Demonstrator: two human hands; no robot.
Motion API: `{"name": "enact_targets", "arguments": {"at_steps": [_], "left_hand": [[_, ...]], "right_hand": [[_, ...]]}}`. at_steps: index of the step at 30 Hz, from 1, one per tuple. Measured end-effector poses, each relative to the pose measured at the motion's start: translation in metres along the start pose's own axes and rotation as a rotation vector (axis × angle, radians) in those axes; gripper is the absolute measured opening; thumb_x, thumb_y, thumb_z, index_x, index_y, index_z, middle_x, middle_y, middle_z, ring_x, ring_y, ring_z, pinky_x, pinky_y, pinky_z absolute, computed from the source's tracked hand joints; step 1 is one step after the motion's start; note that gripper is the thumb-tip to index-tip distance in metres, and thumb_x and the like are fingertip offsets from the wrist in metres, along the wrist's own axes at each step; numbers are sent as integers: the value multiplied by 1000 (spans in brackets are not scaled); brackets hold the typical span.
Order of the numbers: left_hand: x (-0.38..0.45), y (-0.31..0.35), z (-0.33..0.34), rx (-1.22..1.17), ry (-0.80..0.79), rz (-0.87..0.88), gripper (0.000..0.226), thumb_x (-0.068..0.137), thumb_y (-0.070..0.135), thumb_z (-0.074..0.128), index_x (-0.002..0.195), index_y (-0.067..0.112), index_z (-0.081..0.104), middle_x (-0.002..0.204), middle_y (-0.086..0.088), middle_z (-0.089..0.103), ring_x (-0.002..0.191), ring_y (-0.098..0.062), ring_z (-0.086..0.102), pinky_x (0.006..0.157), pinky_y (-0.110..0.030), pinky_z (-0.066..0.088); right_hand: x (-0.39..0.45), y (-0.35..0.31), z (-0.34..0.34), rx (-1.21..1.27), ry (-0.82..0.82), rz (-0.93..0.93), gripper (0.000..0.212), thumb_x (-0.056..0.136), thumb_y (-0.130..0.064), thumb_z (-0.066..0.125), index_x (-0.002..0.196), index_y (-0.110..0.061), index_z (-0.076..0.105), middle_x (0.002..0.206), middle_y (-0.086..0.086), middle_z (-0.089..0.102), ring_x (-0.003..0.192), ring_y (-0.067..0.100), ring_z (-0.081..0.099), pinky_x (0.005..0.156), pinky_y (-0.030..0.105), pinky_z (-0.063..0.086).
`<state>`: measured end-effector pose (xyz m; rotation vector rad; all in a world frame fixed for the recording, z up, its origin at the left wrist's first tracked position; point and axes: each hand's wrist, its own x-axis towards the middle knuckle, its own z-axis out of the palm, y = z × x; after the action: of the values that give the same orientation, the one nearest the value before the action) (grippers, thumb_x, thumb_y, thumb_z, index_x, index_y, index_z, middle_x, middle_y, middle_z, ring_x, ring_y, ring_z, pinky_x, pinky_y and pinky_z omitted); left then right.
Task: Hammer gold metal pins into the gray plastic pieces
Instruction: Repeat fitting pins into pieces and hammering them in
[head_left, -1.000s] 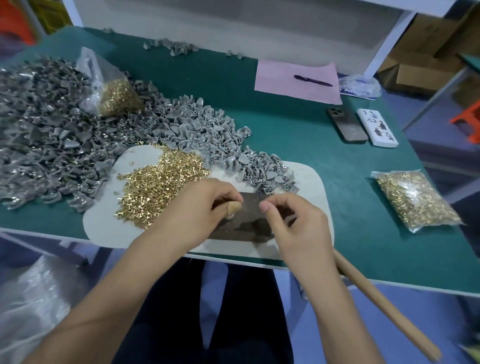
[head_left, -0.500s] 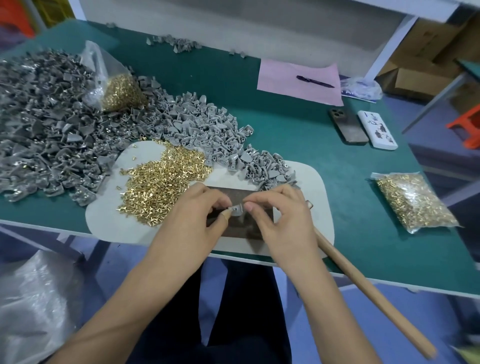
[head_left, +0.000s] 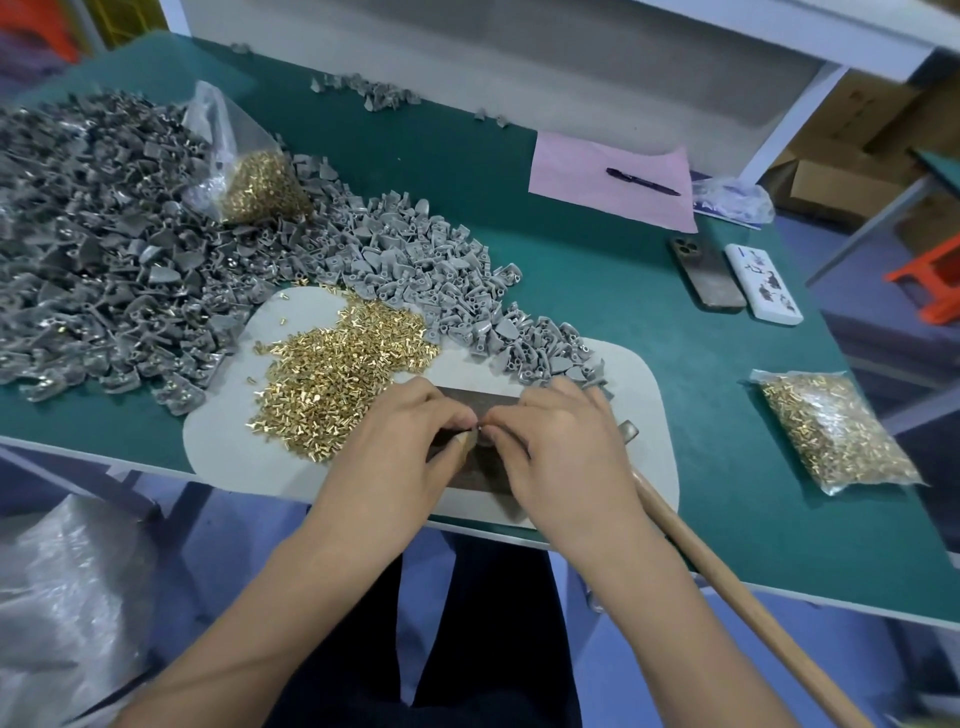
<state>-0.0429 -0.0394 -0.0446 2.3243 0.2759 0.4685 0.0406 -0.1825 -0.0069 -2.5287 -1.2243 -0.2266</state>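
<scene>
Both hands meet over a dark rectangular metal plate (head_left: 488, 467) that lies on a pale grey rounded mat (head_left: 639, 415) at the near edge of the green table (head_left: 597, 291). The left hand (head_left: 400, 441) and the right hand (head_left: 561, 447) have their fingers curled, and their fingertips pinch one small object together; it is too small and too hidden to say if it is a pin or a plastic piece. Loose gold metal pins (head_left: 337, 374) lie in a heap on the mat, just left of the left hand. Small gray plastic pieces (head_left: 130, 270) make a big pile across the left part of the table and reach the mat behind the hands. A hammer with a long wooden handle (head_left: 727, 587) lies under the right forearm, its handle sticking out over the table edge. One clear bag of gold pins (head_left: 836, 431) lies at the right, another open bag of pins (head_left: 254, 176) rests on the gray pile. Farther back are a pink paper sheet (head_left: 608, 176) with a black pen (head_left: 641, 181), a dark phone (head_left: 706, 280) and a white rectangular box (head_left: 763, 283).
</scene>
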Motion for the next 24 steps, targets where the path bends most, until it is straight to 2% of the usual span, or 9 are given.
{"name": "enact_targets", "arguments": {"at_steps": [2, 5, 7, 9, 11, 15, 20, 22, 24], "left_hand": [[0, 0, -1, -5, -13, 10, 12, 91, 19, 71, 101, 24, 74, 91, 12, 54, 94, -13, 53, 82, -36, 49], [1, -1, -2, -7, -20, 31, 11, 92, 20, 71, 101, 24, 75, 90, 11, 54, 92, -13, 53, 80, -35, 48], [1, -1, -2, -2, -13, 32, 11, 92, 19, 71, 101, 24, 76, 90, 11, 55, 92, -13, 53, 80, -33, 47], [2, 0, -2, 12, -7, 29, 12, 91, 18, 72, 100, 24, 76, 91, 12, 56, 94, -13, 52, 80, -31, 45], [2, 0, -3, 19, -2, 31, 10, 91, 20, 71, 99, 25, 76, 90, 12, 58, 95, -13, 52, 81, -31, 45], [2, 1, -5, 32, 3, 40, 8, 90, 23, 72, 97, 26, 76, 89, 10, 59, 94, -15, 52, 80, -35, 45], [2, 1, -4, 43, 3, 46, 8, 91, 23, 72, 97, 24, 77, 88, 10, 59, 93, -16, 52, 81, -36, 45], [3, 0, -4, 52, 7, 46, 7, 91, 25, 71, 96, 24, 77, 87, 11, 57, 92, -15, 51, 81, -33, 44], [2, 0, -3, 55, 16, 43, 7, 91, 26, 72, 95, 24, 77, 86, 12, 57, 91, -14, 50, 79, -29, 41]], "right_hand": [[3, -8, -3, -66, 5, -37, 15, 73, -8, 81, 67, -15, 69, 63, 0, 55, 74, 30, 56, 71, 38, 44], [5, -18, -4, -134, -43, -72, 23, 55, 0, 84, 59, -13, 65, 60, 2, 54, 71, 29, 57, 68, 35, 46], [5, -14, -2, -87, -46, -61, 22, 60, 1, 84, 60, -12, 66, 59, 3, 55, 70, 29, 56, 68, 36, 47], [4, -6, 1, 15, -49, -20, 15, 77, -2, 78, 66, -10, 70, 62, 4, 54, 72, 30, 53, 71, 41, 48], [1, 0, 4, 120, -61, 23, 18, 89, -7, 69, 72, -11, 72, 65, 1, 52, 73, 29, 49, 73, 43, 44], [-2, 5, 7, 216, -14, 74, 16, 90, -10, 71, 76, -16, 75, 62, -7, 45, 70, 23, 49, 67, 36, 37], [-6, 10, 13, 283, 38, 81, 10, 90, -14, 74, 88, -22, 80, 65, -10, 45, 72, 16, 47, 69, 32, 39], [-17, 22, 15, 380, 139, 186, 11, 91, -15, 75, 98, -21, 82, 73, -6, 54, 77, 16, 52, 73, 27, 41], [-36, 42, 14, 362, 279, 322, 12, 93, -16, 73, 101, -20, 81, 80, -2, 58, 81, 21, 56, 76, 27, 43]]}}
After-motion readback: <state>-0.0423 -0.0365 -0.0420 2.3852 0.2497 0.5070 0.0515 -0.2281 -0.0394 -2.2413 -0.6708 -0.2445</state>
